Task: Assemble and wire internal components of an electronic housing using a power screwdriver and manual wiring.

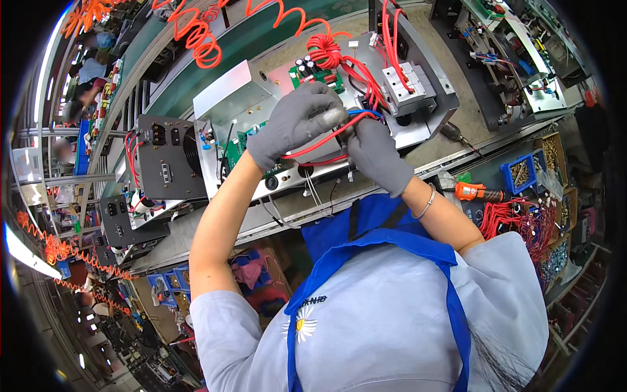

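Note:
Both hands wear grey gloves and meet over an open metal chassis (225, 91) with circuit boards inside. My left hand (297, 121) has its fingers curled together around a red wire (320, 145), which runs from its wrist side up toward my other hand. Close against it, my right hand (379, 153) is closed, its fingertips pinched at the wire's edge; what sits between them is hidden. A coiled bundle of red wires (324, 51) lies just beyond, above a green circuit board (320, 78). Grey breakers (408, 88) with red leads stand to the right.
Dark-panelled units (163, 157) stand on the left. A screwdriver-like tool (457, 134) lies right of the chassis. An orange power driver (480, 191), a blue bin of screws (519, 173) and red wire bundles (503, 219) are at the right. Orange coiled hoses (196, 42) hang overhead.

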`<state>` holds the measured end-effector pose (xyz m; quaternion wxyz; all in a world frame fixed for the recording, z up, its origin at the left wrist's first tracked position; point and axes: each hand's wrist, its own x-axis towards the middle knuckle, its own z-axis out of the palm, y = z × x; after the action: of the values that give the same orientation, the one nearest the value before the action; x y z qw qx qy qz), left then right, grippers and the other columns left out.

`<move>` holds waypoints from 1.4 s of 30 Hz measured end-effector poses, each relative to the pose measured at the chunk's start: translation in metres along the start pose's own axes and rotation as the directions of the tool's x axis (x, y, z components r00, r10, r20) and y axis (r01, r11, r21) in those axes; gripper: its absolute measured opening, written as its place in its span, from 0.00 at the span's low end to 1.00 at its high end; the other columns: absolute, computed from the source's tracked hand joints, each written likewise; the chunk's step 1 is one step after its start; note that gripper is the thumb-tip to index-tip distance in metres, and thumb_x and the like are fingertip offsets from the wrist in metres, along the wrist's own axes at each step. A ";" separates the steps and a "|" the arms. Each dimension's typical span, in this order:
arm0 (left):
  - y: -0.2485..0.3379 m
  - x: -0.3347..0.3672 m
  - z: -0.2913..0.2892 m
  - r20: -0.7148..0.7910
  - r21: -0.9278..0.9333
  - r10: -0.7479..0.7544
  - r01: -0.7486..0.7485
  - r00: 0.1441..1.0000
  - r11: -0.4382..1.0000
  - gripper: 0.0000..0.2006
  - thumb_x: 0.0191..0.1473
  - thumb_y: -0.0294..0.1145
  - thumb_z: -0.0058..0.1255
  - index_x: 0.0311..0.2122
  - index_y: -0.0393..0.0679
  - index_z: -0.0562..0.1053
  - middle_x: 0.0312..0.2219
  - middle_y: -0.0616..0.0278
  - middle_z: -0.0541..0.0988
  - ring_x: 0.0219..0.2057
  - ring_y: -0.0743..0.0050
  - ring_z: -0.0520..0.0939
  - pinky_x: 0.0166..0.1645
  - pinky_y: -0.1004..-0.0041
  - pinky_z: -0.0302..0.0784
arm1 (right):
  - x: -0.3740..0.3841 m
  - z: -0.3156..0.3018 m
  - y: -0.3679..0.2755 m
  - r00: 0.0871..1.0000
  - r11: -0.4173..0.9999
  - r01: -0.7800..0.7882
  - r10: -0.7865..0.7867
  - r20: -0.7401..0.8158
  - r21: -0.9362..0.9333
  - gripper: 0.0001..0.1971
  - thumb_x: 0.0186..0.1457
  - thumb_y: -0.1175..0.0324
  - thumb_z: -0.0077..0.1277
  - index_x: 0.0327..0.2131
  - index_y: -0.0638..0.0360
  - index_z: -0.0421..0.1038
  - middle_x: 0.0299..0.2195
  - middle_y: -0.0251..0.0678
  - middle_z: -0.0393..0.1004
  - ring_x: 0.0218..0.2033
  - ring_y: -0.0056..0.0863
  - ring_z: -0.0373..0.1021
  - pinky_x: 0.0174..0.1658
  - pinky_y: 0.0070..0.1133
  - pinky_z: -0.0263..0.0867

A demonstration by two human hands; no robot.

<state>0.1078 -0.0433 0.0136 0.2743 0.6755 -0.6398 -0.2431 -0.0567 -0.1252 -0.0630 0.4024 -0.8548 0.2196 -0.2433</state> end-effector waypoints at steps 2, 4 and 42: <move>-0.002 0.001 0.000 -0.001 -0.003 -0.001 0.001 1.000 1.000 0.21 0.57 0.47 0.45 0.39 0.36 0.73 0.39 0.55 0.75 0.44 0.60 0.74 0.51 0.66 0.68 | -0.001 0.000 0.001 1.000 0.999 -0.028 0.028 -0.002 0.020 0.08 0.55 0.70 0.43 0.30 0.66 0.68 0.21 0.51 0.71 0.26 0.49 0.71 0.30 0.40 0.65; -0.006 0.001 0.000 0.014 0.018 0.046 -0.046 0.999 0.999 0.21 0.57 0.47 0.44 0.39 0.35 0.73 0.39 0.55 0.75 0.44 0.60 0.74 0.51 0.66 0.68 | -0.001 0.002 0.003 0.999 0.998 -0.054 0.054 -0.004 0.042 0.08 0.55 0.70 0.43 0.29 0.65 0.68 0.21 0.51 0.71 0.26 0.50 0.71 0.31 0.40 0.64; 0.027 -0.328 0.198 -0.605 -0.780 -0.790 0.269 -0.096 0.565 0.24 0.61 0.50 0.44 0.42 0.33 0.75 0.35 0.56 0.80 0.39 0.70 0.79 0.48 0.70 0.73 | 0.009 0.018 0.008 0.977 0.948 -0.207 0.190 0.092 0.242 0.18 0.66 0.57 0.37 0.35 0.64 0.68 0.12 0.31 0.65 0.10 0.16 0.59 0.12 0.16 0.51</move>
<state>-0.0675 0.2717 -0.1206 0.6098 0.7871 0.0924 0.0090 -0.0399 -0.1244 -0.0773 0.5368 -0.7783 0.2584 -0.1982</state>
